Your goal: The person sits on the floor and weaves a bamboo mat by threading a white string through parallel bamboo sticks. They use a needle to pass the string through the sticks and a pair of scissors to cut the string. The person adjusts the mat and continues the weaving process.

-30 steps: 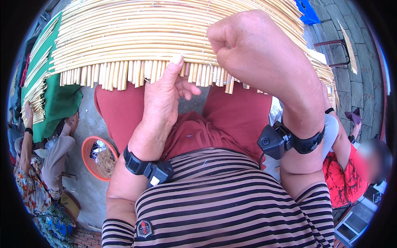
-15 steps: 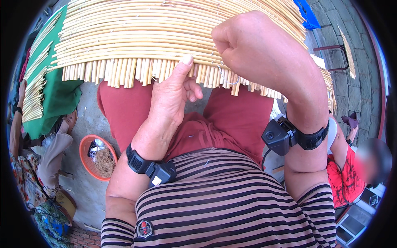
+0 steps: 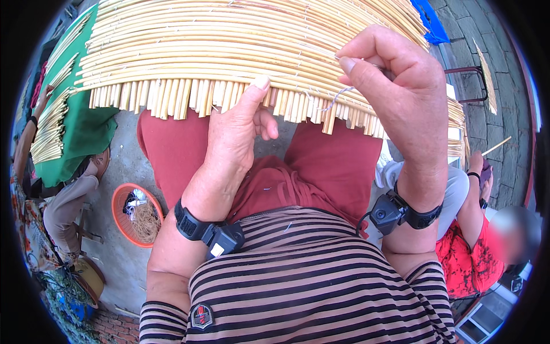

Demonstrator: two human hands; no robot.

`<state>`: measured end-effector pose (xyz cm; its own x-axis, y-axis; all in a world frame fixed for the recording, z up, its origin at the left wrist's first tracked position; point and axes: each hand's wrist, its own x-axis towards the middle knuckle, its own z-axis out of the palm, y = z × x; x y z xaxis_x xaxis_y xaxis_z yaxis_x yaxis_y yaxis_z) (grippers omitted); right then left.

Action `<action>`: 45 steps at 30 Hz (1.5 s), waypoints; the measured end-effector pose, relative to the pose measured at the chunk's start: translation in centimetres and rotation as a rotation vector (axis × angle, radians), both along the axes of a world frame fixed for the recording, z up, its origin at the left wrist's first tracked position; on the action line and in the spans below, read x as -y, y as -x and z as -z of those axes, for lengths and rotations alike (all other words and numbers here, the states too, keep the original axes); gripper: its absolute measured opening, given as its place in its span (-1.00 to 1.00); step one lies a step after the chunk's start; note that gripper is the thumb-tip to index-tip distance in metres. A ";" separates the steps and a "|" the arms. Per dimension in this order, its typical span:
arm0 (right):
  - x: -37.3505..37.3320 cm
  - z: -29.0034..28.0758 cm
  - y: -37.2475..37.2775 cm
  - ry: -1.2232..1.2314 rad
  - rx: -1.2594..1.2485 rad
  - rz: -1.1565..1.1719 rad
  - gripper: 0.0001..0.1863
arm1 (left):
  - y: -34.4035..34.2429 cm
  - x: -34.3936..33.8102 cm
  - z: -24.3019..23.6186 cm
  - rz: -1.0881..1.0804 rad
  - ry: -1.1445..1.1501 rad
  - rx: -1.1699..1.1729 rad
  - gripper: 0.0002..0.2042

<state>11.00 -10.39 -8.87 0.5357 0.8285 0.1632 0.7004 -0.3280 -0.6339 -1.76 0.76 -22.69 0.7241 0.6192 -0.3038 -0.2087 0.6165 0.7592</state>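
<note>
A mat of pale reed stalks point(image 3: 189, 49) stretches across in front of me, tied by rows of thin stitches. Below its near edge hangs a row of short cut stalk ends point(image 3: 166, 100). My left hand point(image 3: 243, 114) grips this edge, thumb on top and fingers curled beneath. Above the mat's right part, my right hand point(image 3: 395, 74) is closed in a pinch with the fingertips together. Grey-white thread point(image 3: 335, 98) loops from the mat edge up toward that pinch. Something thin and pale shows at the fingertips, too small to make out fully.
At left, a person's arm point(image 3: 33, 123) reaches over bundled stalks point(image 3: 50, 129) on a green cloth point(image 3: 86, 135). An orange basket point(image 3: 117, 215) holding fibre stands on the floor. At right, a person in red point(image 3: 467, 252) holds a stalk point(image 3: 497, 145). Blue plastic point(image 3: 429, 23) lies by the mat's far right.
My right hand has turned from a bent-down fist to a raised pinch, farther right, with the thread drawn toward it. My left hand keeps its grip. At right, the other person's stalk has come into view.
</note>
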 end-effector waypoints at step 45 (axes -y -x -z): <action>-0.5 2.9 -0.4 -0.802 -0.894 -0.167 -0.89 | -1.0 2.5 -0.1 0.115 0.228 0.159 -0.82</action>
<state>11.37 -9.86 -11.80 0.6182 0.7312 0.2886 -0.0921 0.4320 -0.8972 -0.73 -1.77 -22.61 0.8350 0.4593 -0.3029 -0.2325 0.7936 0.5622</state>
